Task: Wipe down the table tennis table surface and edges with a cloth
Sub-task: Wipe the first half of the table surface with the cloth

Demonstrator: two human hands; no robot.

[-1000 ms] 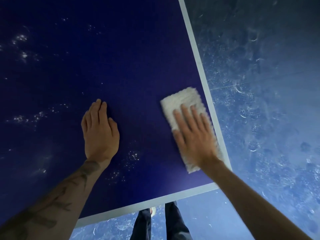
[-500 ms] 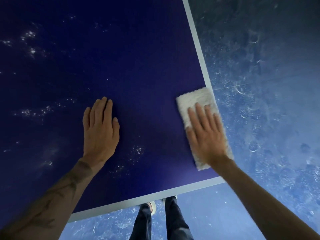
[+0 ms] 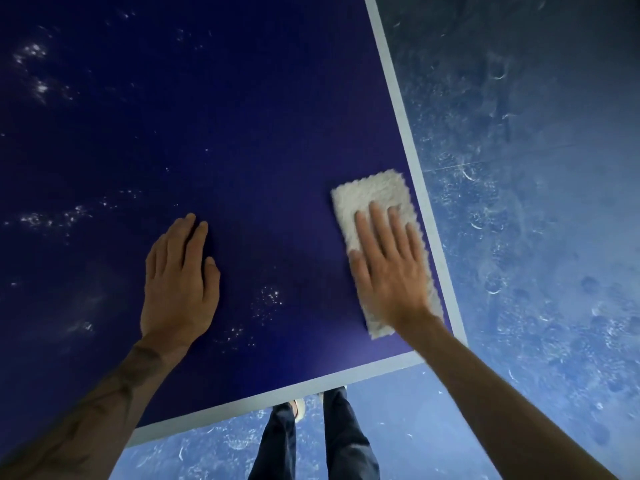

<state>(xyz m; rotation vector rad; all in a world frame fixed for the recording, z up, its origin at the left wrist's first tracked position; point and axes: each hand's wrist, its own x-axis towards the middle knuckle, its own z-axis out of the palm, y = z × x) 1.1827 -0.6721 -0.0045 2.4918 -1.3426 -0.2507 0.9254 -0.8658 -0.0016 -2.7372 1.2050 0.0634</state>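
The white folded cloth [image 3: 372, 199] lies flat on the dark blue table tennis table [image 3: 242, 116], close to its near right corner. Its long axis runs alongside the white sideline [image 3: 408, 140], just inside it. The right hand [image 3: 388, 271] presses on its near half, fingers straight (nothing gripped). The left hand [image 3: 180, 289] rests flat on bare surface, well apart. Dusty specks [image 3: 270, 299] lie leftward of the cloth, between the hands. Half a second back the cloth overlapped the sideline; it has since slid inward.

Open tabletop [image 3: 242, 133] ahead; cloth [image 3: 374, 199] beside right edge
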